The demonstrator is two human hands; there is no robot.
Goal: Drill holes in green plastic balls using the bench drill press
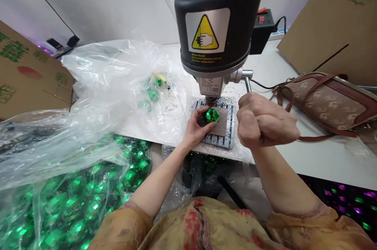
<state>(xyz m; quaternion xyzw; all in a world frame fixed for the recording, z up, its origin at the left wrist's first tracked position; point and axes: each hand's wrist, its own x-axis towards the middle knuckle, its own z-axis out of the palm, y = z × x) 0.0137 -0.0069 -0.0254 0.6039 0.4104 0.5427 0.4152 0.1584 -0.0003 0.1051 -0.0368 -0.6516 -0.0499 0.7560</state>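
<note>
A small drill press with a black motor housing stands in front of me, a yellow warning sticker on its cover. Under its chuck sits a shiny green faceted ball, on a flat piece laid over the slotted metal base. My left hand pinches the ball between thumb and fingers, touching the base. My right hand is closed in a fist round the feed lever at the press's right side. The lever's lower end is hidden in that hand.
Left of the press, clear plastic sheeting covers much of the white table. A bag of green faceted balls fills the lower left. Cardboard boxes flank both sides. A patterned handbag lies to the right. Dark shavings surround the base.
</note>
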